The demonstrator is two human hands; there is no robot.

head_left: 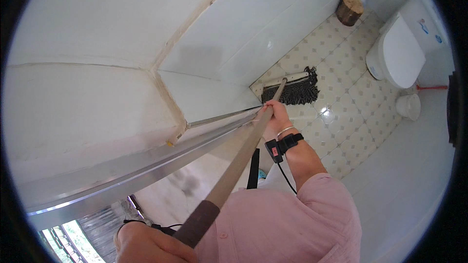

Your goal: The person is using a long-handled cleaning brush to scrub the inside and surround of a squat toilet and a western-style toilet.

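Observation:
A long-handled flat mop (239,158) slants across the view, its grip end close to me at the lower left. My left hand (151,246) is closed at the dark brown grip, partly cut off by the lower edge. Farther down the shaft, my right hand (277,117) is wrapped round the pole, with a bracelet and a black strapped device on its wrist. The shaggy dark grey mop head (292,91) lies on the patterned tile floor (336,80), in the corner beside the white wall.
A white toilet (402,51) with its lid down stands at the far right. Near it are a small white bin (408,107) and a red stick (432,87). A brown cylindrical container (349,9) sits in the far corner. At my left runs a metal door frame (146,170).

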